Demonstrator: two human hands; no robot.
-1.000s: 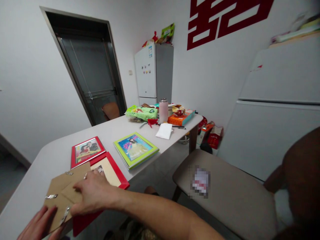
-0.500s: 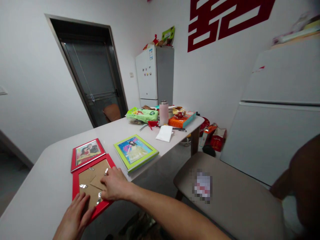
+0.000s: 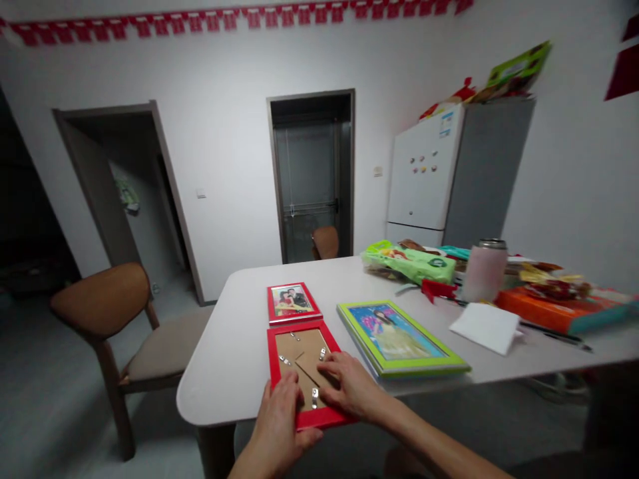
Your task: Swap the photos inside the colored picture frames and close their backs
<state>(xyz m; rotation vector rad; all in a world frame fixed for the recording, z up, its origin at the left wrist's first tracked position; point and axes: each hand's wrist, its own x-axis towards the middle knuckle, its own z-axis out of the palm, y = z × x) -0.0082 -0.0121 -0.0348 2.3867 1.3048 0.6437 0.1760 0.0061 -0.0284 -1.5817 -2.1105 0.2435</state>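
Note:
A red picture frame (image 3: 273,362) lies face down near the table edge, its brown backing board (image 3: 304,346) up. Several metal clips sit around the board, and slits mark its middle. My left hand (image 3: 282,419) grips the frame's lower left corner, fingers on the board and thumb by the near edge. Bent over the right side, my right hand (image 3: 352,384) presses its fingers and thumb on the board close to a clip. Just beyond lies a second red picture frame (image 3: 270,306), photo up. To the right is a green picture frame (image 3: 422,368) with a photo of a figure in a yellow dress.
On the white table (image 3: 224,366) are a white tissue (image 3: 484,327), a pink tumbler (image 3: 484,273), a green packet (image 3: 419,264), an orange box (image 3: 539,307) and a pen (image 3: 559,336). A chair (image 3: 107,299) stands at left; a fridge (image 3: 424,173) is behind.
My view has swung left, bringing the chair and a second doorway into sight. Both hands stay on the face-down red frame, the right one still on its right side.

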